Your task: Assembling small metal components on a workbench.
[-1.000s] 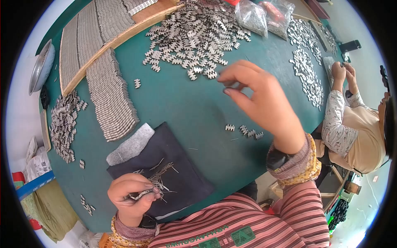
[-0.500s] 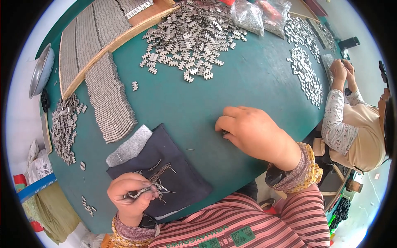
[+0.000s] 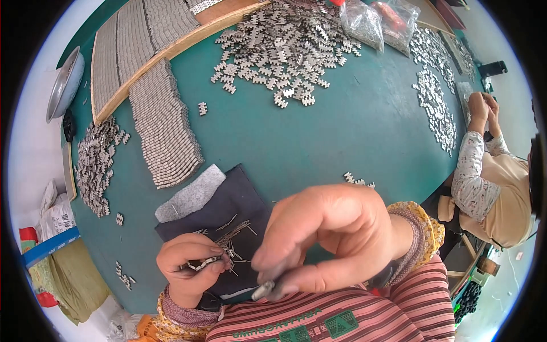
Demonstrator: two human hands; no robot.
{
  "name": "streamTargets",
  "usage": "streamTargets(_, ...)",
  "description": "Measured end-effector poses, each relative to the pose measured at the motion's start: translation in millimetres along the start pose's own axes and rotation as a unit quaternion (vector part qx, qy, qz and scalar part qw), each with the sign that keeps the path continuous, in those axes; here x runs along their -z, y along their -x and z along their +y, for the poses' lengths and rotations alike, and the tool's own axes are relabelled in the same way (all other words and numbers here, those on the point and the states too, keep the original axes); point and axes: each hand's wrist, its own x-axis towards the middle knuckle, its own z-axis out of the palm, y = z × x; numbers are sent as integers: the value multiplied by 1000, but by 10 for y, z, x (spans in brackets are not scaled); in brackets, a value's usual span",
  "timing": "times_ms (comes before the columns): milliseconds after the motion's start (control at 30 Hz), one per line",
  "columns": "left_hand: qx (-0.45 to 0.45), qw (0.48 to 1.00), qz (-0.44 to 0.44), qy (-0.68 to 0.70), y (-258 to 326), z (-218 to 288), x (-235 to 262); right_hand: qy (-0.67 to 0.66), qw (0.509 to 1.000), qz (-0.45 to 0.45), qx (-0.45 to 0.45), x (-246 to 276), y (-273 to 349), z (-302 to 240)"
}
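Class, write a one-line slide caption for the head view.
Both hands, left hand and right hand, pinch small metal links above a dark cloth on a green table.

Bright even daylight, soft shadows; heavy fisheye bending, black vignette at rim; nearest hand slightly blurred.

A broad teal-green worktable point(image 3: 353, 137) fills the room's middle — pale floor point(image 3: 31, 148) around it, lit by even daylight.

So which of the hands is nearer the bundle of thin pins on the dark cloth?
Left. The left hand sits at the pins' edge, pinching a small metal link; the right hand is further right, gripping another piece.
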Motion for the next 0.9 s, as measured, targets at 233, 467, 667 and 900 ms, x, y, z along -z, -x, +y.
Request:
streamTargets(233,-15,1000,14,6,30,-34,-40,-13,997,-56,41,-86,-38,37)
streamTargets(467,3,1000,11,11,11,13,-54,-63,991,-69,94,-144,15,157)
streamTargets(667,-18,999,-20,-29,-17,8,12,145,987,-55,45,-23,-22,-68)
streamTargets(900,42,999,-12,33,-7,36,-12,680,720,136,-7,624,25,99)
